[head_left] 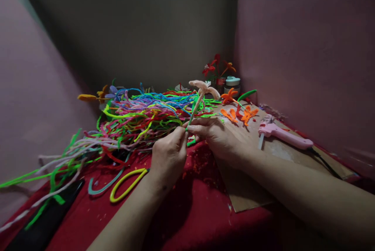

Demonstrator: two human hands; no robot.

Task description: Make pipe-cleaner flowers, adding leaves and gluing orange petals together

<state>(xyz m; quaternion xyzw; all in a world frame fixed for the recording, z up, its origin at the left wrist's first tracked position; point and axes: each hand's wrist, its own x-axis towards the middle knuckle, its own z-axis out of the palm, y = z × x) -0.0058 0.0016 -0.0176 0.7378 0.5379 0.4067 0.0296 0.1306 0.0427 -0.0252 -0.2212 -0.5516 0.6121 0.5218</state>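
Observation:
My left hand (168, 155) and my right hand (215, 135) meet in the middle of the view, both pinched round the lower end of a green stem. That stem belongs to a pipe-cleaner flower (203, 86) with pale peach petals, which leans up and to the right above my fingers. A big tangled pile of coloured pipe cleaners (140, 116) lies right behind my hands on the red cloth (199, 212). Fingers of both hands are closed on the stem.
A pink glue gun (283, 133) lies on a brown cardboard sheet (249, 196) at the right. Orange pipe-cleaner shapes (238, 114), a small jar (233, 83) and red flowers (215, 67) sit at the back. Yellow-handled pliers (125, 184) lie near my left wrist. Walls close in on both sides.

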